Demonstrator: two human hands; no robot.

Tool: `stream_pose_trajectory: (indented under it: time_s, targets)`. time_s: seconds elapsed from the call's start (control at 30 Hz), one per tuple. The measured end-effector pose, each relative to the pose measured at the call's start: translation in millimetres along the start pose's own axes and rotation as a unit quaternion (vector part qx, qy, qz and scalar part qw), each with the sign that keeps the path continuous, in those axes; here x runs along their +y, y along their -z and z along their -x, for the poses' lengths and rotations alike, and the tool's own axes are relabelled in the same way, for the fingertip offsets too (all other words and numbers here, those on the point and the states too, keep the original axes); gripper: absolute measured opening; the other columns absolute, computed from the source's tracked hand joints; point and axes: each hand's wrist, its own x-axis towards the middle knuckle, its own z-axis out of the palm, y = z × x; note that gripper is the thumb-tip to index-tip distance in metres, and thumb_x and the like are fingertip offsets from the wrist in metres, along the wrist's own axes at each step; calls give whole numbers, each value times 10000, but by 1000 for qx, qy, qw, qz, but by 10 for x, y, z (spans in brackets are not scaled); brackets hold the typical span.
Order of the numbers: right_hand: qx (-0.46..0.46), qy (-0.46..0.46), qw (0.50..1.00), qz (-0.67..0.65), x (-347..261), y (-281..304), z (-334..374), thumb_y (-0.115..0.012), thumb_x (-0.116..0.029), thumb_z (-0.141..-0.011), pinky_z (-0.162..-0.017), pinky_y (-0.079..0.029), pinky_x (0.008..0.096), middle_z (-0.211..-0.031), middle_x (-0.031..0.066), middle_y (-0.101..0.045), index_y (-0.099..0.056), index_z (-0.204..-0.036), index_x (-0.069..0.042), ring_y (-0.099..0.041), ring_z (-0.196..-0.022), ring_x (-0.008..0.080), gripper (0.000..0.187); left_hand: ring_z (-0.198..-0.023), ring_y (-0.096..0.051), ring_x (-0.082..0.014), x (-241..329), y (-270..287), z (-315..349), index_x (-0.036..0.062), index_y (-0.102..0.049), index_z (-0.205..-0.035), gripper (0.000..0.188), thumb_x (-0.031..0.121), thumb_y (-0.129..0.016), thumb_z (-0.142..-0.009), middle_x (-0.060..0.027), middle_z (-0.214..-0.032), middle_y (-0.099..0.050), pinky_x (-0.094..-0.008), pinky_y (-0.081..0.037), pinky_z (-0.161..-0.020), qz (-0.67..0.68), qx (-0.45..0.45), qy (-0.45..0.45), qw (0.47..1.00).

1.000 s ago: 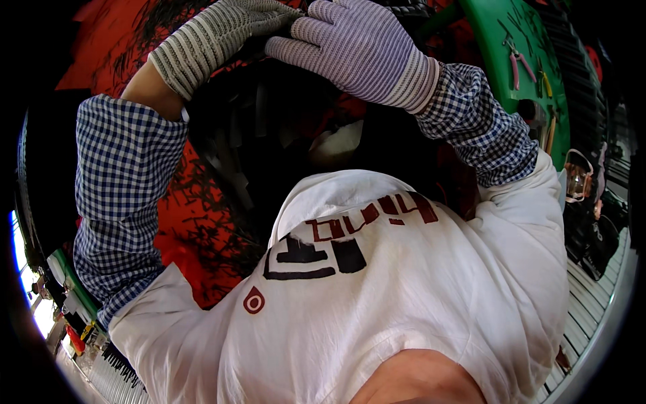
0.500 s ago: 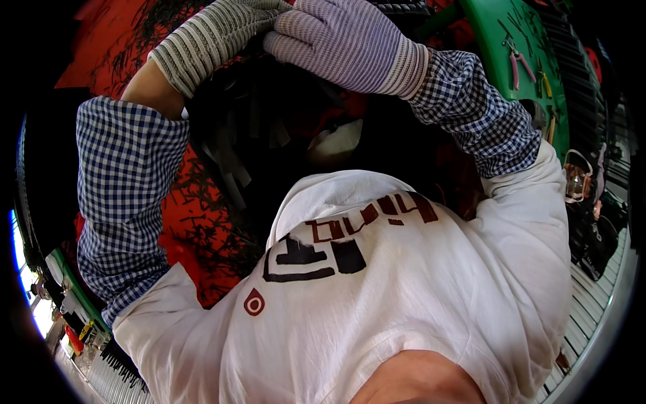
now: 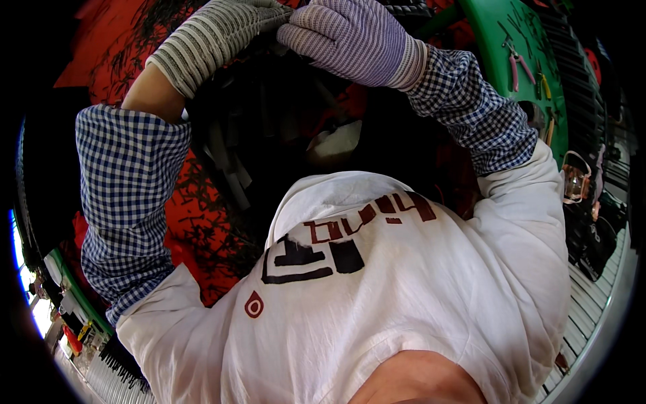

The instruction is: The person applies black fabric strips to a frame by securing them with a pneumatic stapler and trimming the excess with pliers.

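Note:
My left hand (image 3: pixel 219 40), in a grey-and-white striped knit glove, reaches to the upper edge of the view with its fingers closed. Beside it my right hand (image 3: pixel 353 44), in a pale purple striped glove, is closed too, its fingers curled inward. The fingertips of both hands come close together at the top. Whatever they pinch there is cut off by the frame edge and hidden by the gloves. Checked sleeve covers wrap both forearms. Below the hands, dark flat strips (image 3: pixel 235 178) lie in deep shadow near a pale, whitish piece (image 3: pixel 335 143).
Red sheeting (image 3: pixel 195 215) strewn with small black scraps spreads under and left of me. At the right, a green tabletop (image 3: pixel 484 27) bears pink-handled pliers (image 3: pixel 517 71), a yellow-handled tool (image 3: pixel 544 86) and black scraps. Stacked black ribbed parts (image 3: pixel 579 87) stand beyond it.
My right hand has shifted slightly to the right and its fingers are drawn in a little more. My left hand stays nearly in place.

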Motion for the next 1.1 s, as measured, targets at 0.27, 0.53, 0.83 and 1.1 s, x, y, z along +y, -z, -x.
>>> stream_pose_trajectory:
  time_s: [0.27, 0.53, 0.83, 1.1]
  targets:
    - [58, -90, 994, -13, 73, 189, 115, -694, -121, -777, -730, -472, 360, -929, 79, -595, -657, -1008, -46, -585, -817, 229, 246, -775, -653, -175, 700, 51, -60, -26, -695, -1090, 264, 200, -614, -978, -127, -949, -709, -314, -552, -742, 66, 220, 228, 946]
    - [37, -158, 981, -110, 135, 325, 34, -700, -147, -844, -737, -450, 368, -886, 52, -600, -663, -944, -75, -581, -806, 224, 129, -968, -711, -193, 275, -6, 77, 74, -697, -1166, 290, 200, -708, -905, -81, -1058, -735, -327, -567, -898, 86, 104, 97, 986]
    - [-23, -299, 904, -305, 419, 375, -384, -673, -113, -862, -683, -507, 390, -767, 152, -607, -645, -835, 8, -617, -741, 329, 127, -847, -720, -201, 436, -69, 82, 29, -690, -1143, 345, 202, -773, -856, -118, -952, -742, -319, -578, -798, -15, 161, 89, 983]
    - [-131, -387, 824, -392, 490, 161, -542, -680, -197, -880, -618, -508, 394, -717, 141, -646, -681, -840, 0, -610, -633, 252, 201, -706, -706, -150, 288, -91, 189, 27, -739, -981, 290, 281, -788, -851, -79, -810, -738, -284, -573, -684, 115, 184, 159, 963]
